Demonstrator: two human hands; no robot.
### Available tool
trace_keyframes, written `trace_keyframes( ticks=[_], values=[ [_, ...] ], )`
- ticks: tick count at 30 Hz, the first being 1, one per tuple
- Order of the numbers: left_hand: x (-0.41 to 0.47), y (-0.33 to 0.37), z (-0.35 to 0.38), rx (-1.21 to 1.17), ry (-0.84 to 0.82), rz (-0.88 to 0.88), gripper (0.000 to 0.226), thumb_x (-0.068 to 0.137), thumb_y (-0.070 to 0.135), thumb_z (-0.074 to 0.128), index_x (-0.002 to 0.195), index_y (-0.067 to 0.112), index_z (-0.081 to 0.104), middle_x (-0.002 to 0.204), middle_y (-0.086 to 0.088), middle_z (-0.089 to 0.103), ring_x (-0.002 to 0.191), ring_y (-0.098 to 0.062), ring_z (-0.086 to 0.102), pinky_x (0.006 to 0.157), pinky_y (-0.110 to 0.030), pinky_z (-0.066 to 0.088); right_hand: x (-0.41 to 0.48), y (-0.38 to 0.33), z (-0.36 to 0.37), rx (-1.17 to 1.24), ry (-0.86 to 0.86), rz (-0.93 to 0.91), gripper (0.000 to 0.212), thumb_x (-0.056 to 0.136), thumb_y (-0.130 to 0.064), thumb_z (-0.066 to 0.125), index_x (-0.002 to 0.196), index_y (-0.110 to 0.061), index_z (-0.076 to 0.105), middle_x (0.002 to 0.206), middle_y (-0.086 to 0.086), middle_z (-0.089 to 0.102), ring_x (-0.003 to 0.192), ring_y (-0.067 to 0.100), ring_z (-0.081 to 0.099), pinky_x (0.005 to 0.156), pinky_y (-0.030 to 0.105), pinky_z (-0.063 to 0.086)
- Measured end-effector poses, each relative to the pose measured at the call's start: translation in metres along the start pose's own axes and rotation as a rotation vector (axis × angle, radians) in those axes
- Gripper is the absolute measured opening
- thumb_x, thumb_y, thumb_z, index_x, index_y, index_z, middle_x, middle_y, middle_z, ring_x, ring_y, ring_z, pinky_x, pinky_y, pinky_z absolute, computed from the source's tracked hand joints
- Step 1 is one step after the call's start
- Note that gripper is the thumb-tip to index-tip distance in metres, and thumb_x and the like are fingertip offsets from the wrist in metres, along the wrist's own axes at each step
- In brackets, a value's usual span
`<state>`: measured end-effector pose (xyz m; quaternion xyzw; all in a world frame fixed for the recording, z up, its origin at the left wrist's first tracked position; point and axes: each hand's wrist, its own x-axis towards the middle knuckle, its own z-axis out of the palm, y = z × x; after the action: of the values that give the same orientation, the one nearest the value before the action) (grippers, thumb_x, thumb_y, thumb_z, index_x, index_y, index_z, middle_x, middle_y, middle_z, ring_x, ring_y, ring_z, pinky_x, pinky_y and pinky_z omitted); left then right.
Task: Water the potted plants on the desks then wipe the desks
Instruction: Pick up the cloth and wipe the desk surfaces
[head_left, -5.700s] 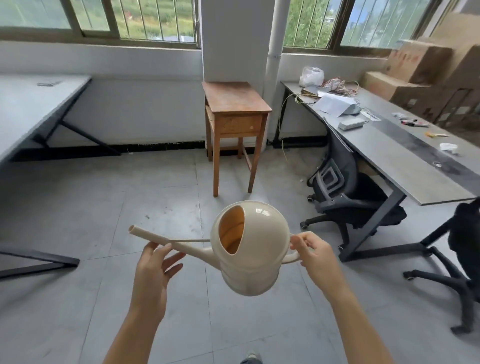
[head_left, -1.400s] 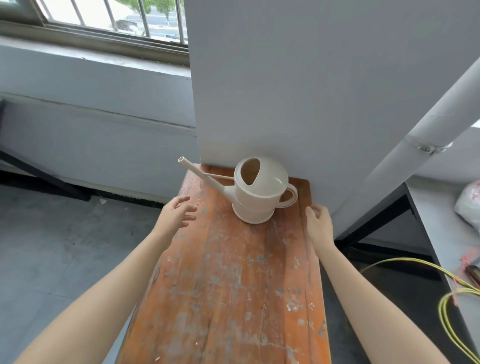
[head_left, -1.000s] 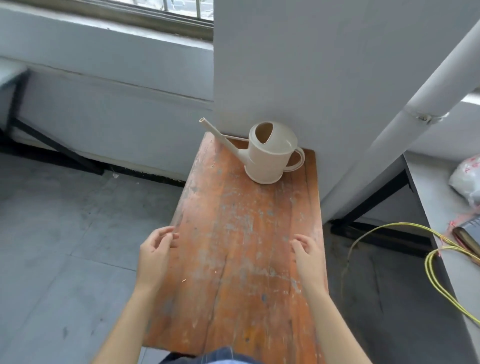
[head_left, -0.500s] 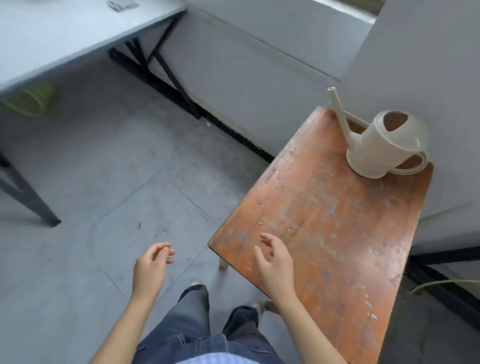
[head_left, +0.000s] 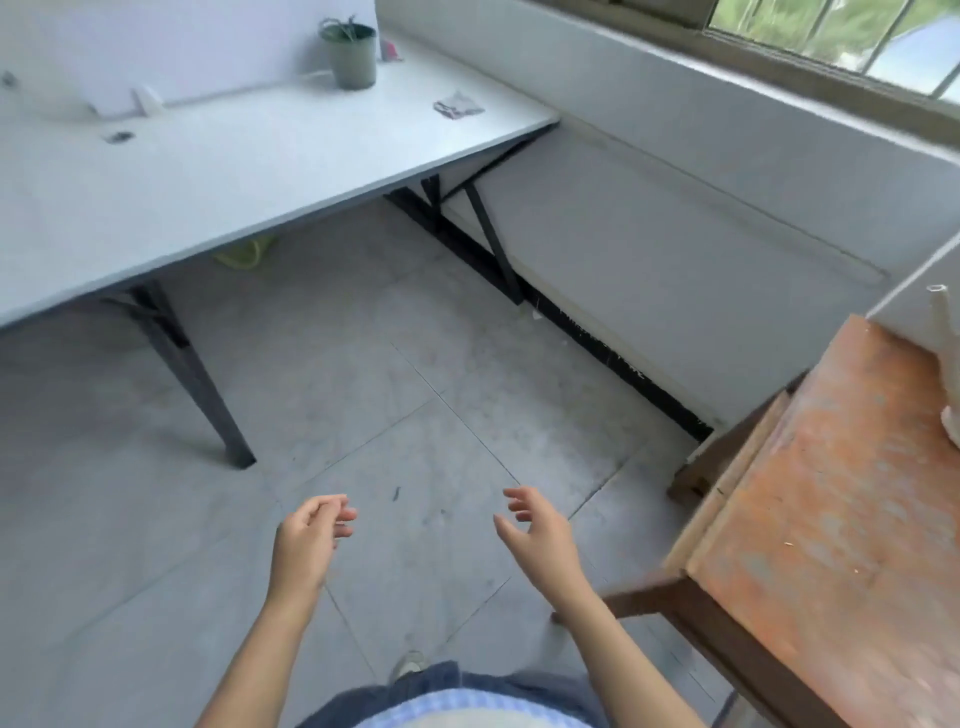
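Head view: both hands hang empty over the grey floor tiles. The left hand (head_left: 311, 540) has its fingers loosely curled, and the right hand (head_left: 540, 535) has its fingers spread. The cream plastic watering can (head_left: 944, 322) stands at the back of the worn orange-brown wooden table (head_left: 831, 493), probably set aside because watering is done. Ahead, the long white desk (head_left: 208, 171) carries the grey-green potted plant (head_left: 353, 54) and a small crumpled pale scrap (head_left: 457, 106), possibly a wiping cloth. Since half a second ago the view has swung left: the can has nearly slipped out at the right edge, and the desk now fills the upper left.
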<state>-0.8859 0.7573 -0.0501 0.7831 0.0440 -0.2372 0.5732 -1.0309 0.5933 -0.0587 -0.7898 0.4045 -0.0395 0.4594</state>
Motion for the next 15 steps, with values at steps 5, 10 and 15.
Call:
trace_keyframes(
  ticks=[5, 10, 15],
  values=[
    [0.043, -0.011, -0.045, -0.04, 0.083, -0.112, 0.015, 0.092, 0.008, 0.045, 0.087, 0.004, 0.058, 0.087, -0.016, 0.061, 0.063, -0.02, 0.053, 0.06, -0.025, 0.037, 0.021, -0.033, 0.035, -0.145, -0.161, -0.007, 0.032, 0.089, -0.025, 0.053, 0.118, -0.013, 0.055, 0.12, 0.003, 0.059, 0.106, 0.011, 0.051, 0.089, 0.022, 0.038],
    [0.073, 0.005, -0.019, 0.021, -0.118, -0.191, 0.021, 0.091, 0.009, 0.047, 0.075, 0.01, 0.06, 0.079, -0.01, 0.063, 0.066, -0.022, 0.056, 0.061, -0.027, 0.039, 0.068, -0.045, 0.045, -0.18, -0.175, 0.041, 0.03, 0.089, -0.026, 0.052, 0.116, -0.014, 0.056, 0.119, 0.004, 0.06, 0.097, 0.01, 0.051, 0.078, 0.017, 0.038],
    [0.135, 0.045, 0.004, 0.042, -0.11, -0.163, 0.022, 0.091, 0.009, 0.047, 0.073, 0.011, 0.06, 0.078, -0.01, 0.063, 0.065, -0.022, 0.054, 0.061, -0.028, 0.038, 0.151, -0.069, 0.035, -0.155, -0.176, 0.054, 0.029, 0.089, -0.027, 0.052, 0.113, -0.012, 0.058, 0.113, 0.005, 0.062, 0.095, 0.012, 0.052, 0.081, 0.022, 0.043]
  ],
)
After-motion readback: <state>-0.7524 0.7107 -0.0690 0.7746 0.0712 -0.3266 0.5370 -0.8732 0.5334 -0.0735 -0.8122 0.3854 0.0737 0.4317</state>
